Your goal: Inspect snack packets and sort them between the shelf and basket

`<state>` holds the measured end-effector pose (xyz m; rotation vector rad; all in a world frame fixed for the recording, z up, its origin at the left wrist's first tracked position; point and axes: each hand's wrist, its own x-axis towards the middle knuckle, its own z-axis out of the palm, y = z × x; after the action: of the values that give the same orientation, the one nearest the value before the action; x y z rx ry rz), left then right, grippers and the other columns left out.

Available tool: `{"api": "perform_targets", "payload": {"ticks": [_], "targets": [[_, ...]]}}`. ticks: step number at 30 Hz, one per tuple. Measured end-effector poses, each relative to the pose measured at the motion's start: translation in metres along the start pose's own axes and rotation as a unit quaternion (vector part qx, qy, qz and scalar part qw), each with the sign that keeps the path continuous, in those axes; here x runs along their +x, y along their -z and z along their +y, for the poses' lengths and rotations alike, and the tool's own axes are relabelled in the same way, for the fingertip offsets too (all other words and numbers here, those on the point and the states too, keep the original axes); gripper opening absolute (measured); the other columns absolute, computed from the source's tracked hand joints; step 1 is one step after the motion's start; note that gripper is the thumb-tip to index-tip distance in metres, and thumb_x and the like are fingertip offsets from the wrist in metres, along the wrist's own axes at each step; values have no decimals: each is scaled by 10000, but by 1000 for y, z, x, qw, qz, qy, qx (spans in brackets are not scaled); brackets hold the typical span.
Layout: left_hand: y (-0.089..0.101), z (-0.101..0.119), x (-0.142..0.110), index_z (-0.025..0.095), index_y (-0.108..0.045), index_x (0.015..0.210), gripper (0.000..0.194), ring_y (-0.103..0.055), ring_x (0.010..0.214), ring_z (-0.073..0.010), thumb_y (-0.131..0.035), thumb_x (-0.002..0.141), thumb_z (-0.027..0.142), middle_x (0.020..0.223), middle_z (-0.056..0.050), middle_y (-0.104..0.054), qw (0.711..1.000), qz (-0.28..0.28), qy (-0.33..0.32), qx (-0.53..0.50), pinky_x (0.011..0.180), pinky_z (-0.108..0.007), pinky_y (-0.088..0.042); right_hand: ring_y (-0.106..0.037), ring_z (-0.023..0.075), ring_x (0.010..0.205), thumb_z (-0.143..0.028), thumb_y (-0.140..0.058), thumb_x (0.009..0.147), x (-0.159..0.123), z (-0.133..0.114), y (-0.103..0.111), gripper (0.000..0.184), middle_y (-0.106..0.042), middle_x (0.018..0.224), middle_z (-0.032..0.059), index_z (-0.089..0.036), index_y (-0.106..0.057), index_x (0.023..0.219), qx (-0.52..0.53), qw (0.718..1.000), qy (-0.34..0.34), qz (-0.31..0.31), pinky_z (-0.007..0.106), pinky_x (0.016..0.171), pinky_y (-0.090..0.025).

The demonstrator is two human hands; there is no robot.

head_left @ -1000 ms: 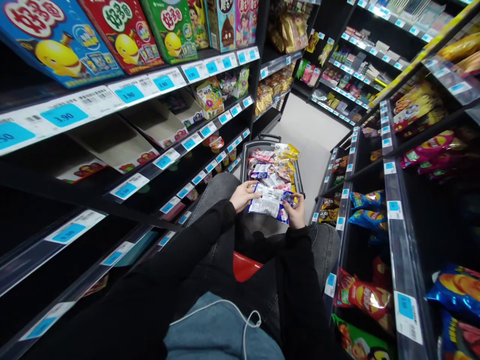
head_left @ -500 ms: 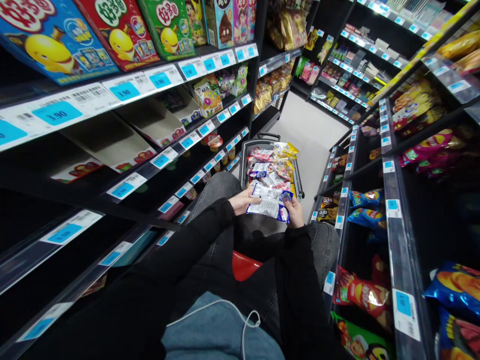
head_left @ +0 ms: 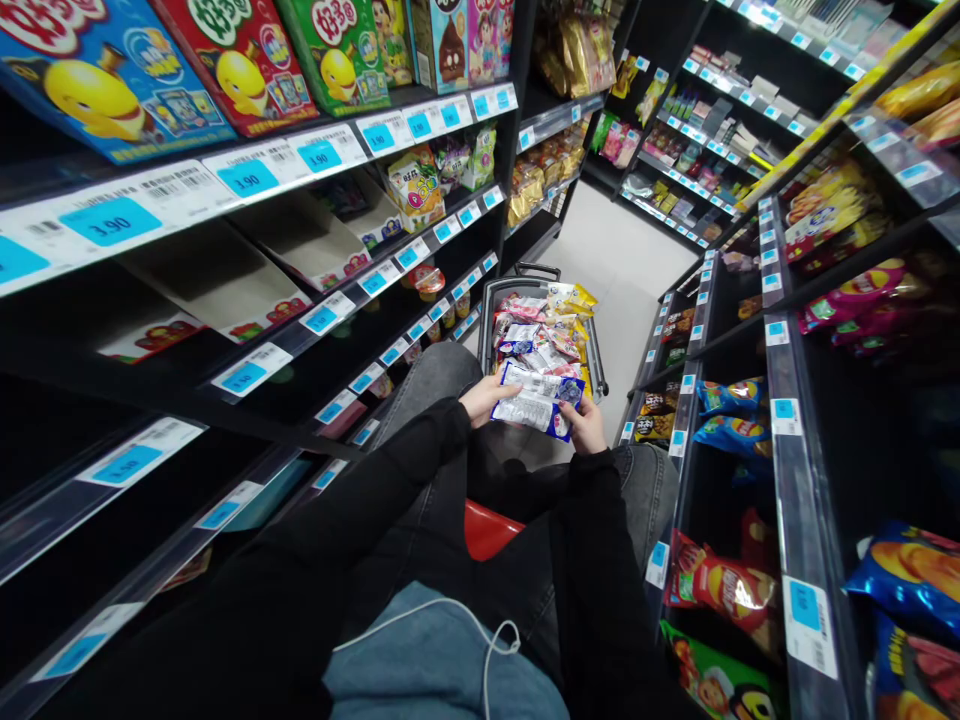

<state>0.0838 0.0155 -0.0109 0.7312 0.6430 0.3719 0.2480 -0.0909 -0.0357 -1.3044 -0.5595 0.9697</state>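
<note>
Between my two hands is a blue and silver-white snack packet [head_left: 534,402], its printed side facing up toward me. My left hand [head_left: 484,399] pinches its left end, thumb on top. My right hand [head_left: 586,424] grips the right end, with the thumb over the blue border. Just beyond the packet, on the floor, stands a dark shopping basket [head_left: 489,300] with a black handle. Inside it lie several snack packets [head_left: 559,345] in pink, white, blue and yellow, piled loosely.
On the left, a tall shelf [head_left: 322,155] carries snack boxes [head_left: 341,55] and blue price labels. Along the right, another shelf [head_left: 795,480] holds chip bags [head_left: 727,590]. A red stool [head_left: 487,530] is under me. Pale floor [head_left: 607,240] stretches beyond the basket.
The packet has tilted slightly in my hands, its right end dipping lower. My right hand has shifted a little, down and to the left along its edge.
</note>
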Motion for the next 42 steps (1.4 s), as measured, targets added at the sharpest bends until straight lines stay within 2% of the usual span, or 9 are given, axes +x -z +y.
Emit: {"api": "perform_targets", "payload": {"ticks": [7, 12, 16, 19, 23, 28, 35, 38, 42], "targets": [[-2, 0, 0, 61, -573, 1068, 396, -650, 817, -243, -671, 707, 190, 835, -140, -685, 999, -28, -13, -26, 800, -393, -493, -605, 140, 685, -333, -711, 574, 1, -2, -2, 289, -685, 759, 6, -177, -626, 802, -6, 998, 51, 34, 286, 692, -490], [3, 5, -5, 83, -557, 1115, 466, -618, 940, -258, -668, 674, 186, 957, -153, -672, 984, -162, -33, -70, 898, -408, -417, -604, 122, 686, -282, -733, 553, 3, -2, 5, 246, -678, 730, -21, -198, -639, 765, 9, 995, 79, 55, 283, 731, -474], [11, 6, -8, 99, -541, 1153, 534, -600, 970, -290, -579, 723, 412, 1053, -174, -643, 950, -268, 134, -88, 793, -403, -459, -604, 129, 673, -249, -747, 513, 1, 1, 9, 245, -673, 707, -26, -208, -641, 731, 51, 997, 50, 14, 304, 728, -480], [15, 3, -4, 130, -553, 1154, 500, -646, 835, -242, -578, 740, 409, 1073, -151, -641, 919, -295, 262, -10, 604, -290, -485, -613, 163, 745, -217, -744, 522, -2, -1, 9, 220, -673, 773, -2, -206, -652, 721, 33, 997, 35, -64, 325, 728, -485], [17, -2, -2, 101, -621, 1029, 395, -654, 672, -158, -702, 659, 217, 894, -111, -696, 933, -268, 238, 41, 582, -218, -493, -572, 208, 994, -154, -731, 543, -6, -9, 8, 116, -647, 1009, 29, -209, -653, 610, -10, 986, 89, -140, 358, 880, -431], [8, -3, -7, 108, -596, 1040, 496, -657, 828, -201, -739, 568, 58, 951, -118, -681, 959, -249, 135, 24, 754, -284, -507, -523, 231, 1105, -148, -732, 549, -13, -21, 1, 146, -611, 1142, 42, -226, -664, 651, 16, 988, 89, -126, 412, 960, -383], [2, -12, 2, 111, -590, 982, 514, -653, 804, -200, -780, 506, 86, 894, -86, -686, 986, -151, 21, 68, 777, -317, -490, -587, 223, 1012, -531, -549, 715, -13, -25, -9, 434, -648, 1056, 86, -203, -598, 995, 140, 986, -29, -89, 438, 867, -470], [3, -15, 8, 99, -609, 910, 499, -644, 797, -191, -796, 448, 75, 823, -62, -690, 988, -110, -30, 99, 796, -311, -476, -624, 216, 914, -466, -668, 630, -9, -16, -10, 440, -674, 958, 74, -197, -592, 969, 126, 989, -40, -64, 396, 821, -502], [4, -14, 7, 93, -624, 830, 423, -637, 692, -183, -799, 446, 119, 709, -43, -675, 988, -92, 12, 124, 724, -321, -493, -645, 201, 792, -320, -737, 562, -5, -6, -13, 396, -688, 818, 45, -185, -591, 905, 109, 993, -34, 20, 380, 778, -518]]}}
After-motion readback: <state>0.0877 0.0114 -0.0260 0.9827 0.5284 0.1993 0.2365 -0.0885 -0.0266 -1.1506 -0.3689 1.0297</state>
